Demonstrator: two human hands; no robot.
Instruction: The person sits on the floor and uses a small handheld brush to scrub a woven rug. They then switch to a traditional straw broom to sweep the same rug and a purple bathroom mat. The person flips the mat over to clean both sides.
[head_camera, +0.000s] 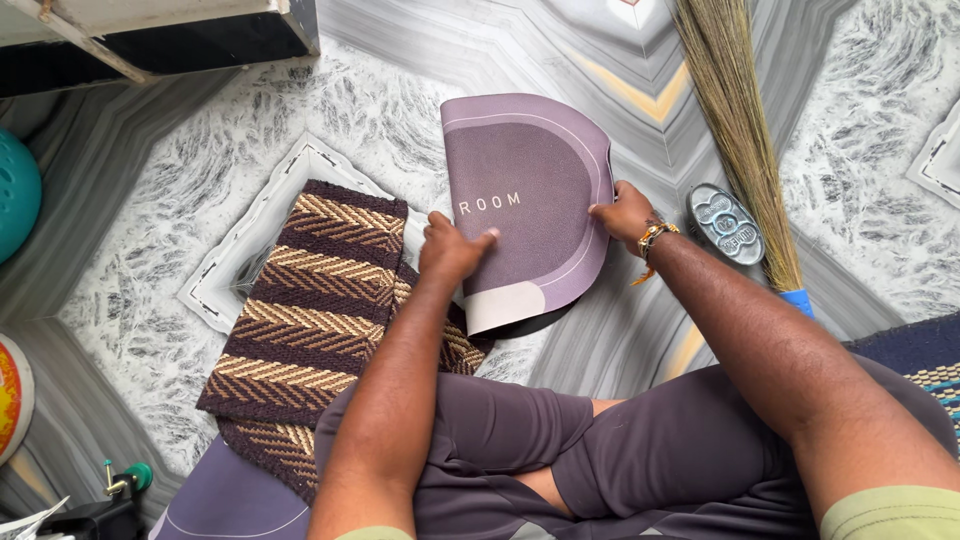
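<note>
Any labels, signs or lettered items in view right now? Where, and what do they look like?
Purple mat: floor centre, held by left hand and right hand; half-round, pale lettering, cream edge.
Metal plate: floor beside the broom; oval, grey, embossed markings.
No packages or screens visible.

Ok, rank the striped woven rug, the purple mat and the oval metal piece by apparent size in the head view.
1. striped woven rug, partly hidden by the arm
2. purple mat, folded, so unsure against the rug
3. oval metal piece, clearly smallest
</note>
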